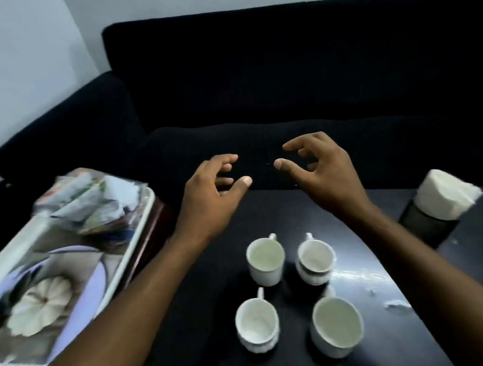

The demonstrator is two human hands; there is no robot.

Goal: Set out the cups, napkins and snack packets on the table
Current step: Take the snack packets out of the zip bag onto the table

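Dark table (474, 259): four cups (265, 261), napkin holder (429, 219), tray (138, 245) alongside.

Person, two bare forearms in view, no sleeves reaching them. Left hand (211, 199) and right hand (321, 172): bare, short rounded nails, fingers slender.
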